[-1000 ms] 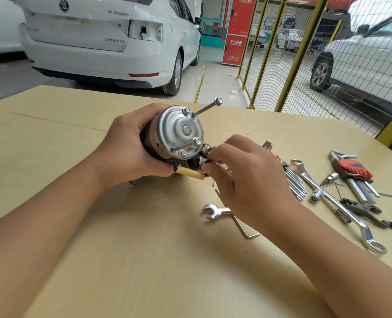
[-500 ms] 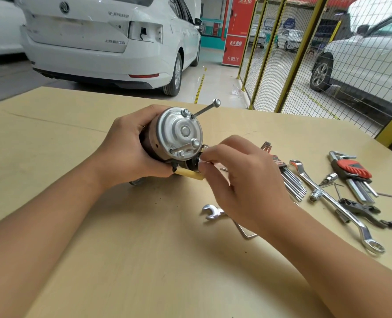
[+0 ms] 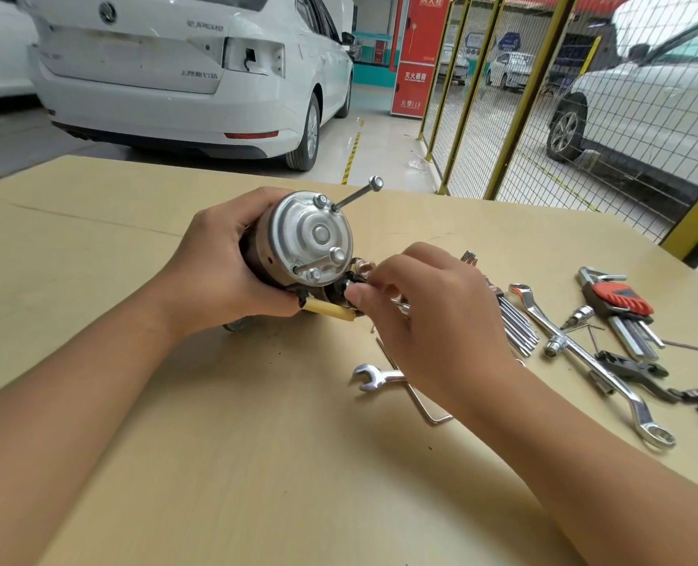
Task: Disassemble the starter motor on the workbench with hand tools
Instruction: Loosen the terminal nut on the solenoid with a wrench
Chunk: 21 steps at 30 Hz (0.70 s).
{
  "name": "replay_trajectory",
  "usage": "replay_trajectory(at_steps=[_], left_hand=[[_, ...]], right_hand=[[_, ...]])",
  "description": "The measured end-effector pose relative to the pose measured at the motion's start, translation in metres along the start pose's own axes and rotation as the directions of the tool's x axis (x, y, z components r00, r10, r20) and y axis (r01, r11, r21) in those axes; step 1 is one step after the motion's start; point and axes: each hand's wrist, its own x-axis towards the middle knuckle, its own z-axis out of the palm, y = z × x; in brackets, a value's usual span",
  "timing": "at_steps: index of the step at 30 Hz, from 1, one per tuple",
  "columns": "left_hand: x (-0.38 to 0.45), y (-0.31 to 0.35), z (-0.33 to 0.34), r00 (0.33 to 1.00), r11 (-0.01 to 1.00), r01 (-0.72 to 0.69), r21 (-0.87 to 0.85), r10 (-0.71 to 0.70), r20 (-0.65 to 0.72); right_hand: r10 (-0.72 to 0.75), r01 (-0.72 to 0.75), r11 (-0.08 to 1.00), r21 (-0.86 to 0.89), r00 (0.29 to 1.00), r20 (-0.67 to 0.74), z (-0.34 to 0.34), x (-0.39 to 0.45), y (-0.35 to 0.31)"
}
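Observation:
The starter motor lies on its side on the workbench, its silver end cap facing me. One long through bolt sticks out of the cap at the upper right. My left hand grips the motor body from the left. My right hand is at the motor's lower right, where thumb and fingertips pinch a small terminal part by the copper stud; a slim metal tool shows under the fingers. A yellow sleeve juts out below the motor.
An open-end spanner and a bent hex key lie just below my right hand. To the right lie a hex key set, a long ring spanner, a red-handled key holder and other small tools. Cars and a yellow mesh fence stand beyond the bench.
My right hand has shifted slightly up and left against the terminal, its fingers working there. The motor, still in my left hand, has hardly moved.

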Motion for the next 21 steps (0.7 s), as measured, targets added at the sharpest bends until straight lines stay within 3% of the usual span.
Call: replay_trajectory(at_steps=[7,11,13,18,21], left_hand=[[0.0006,-0.0018,0.0002,1.0,1.0,-0.005,0.009,0.005,0.0],[0.0005,-0.0038,0.0009,1.0,1.0,-0.006,0.013,0.006,-0.004],[0.0008,-0.0043,0.0009,1.0,1.0,-0.01,0.018,0.01,0.0],[0.0007,-0.0057,0.0013,1.0,1.0,-0.003,0.016,0.003,-0.002],[0.0008,-0.0061,0.0011,1.0,1.0,0.0,0.014,0.0,-0.005]], right_hand=[[-0.081,0.081,0.993,0.08,0.997,-0.003,0.0003,-0.002,-0.0026],[0.049,-0.052,0.996,-0.074,0.998,-0.041,0.0033,-0.002,-0.0049],[0.036,-0.037,0.994,-0.104,0.999,-0.005,0.003,-0.0018,-0.0032],[-0.061,0.059,0.992,0.113,0.998,0.02,0.0024,-0.005,-0.0028],[0.022,-0.017,0.986,0.164,0.999,-0.028,0.0051,-0.004,-0.003]])
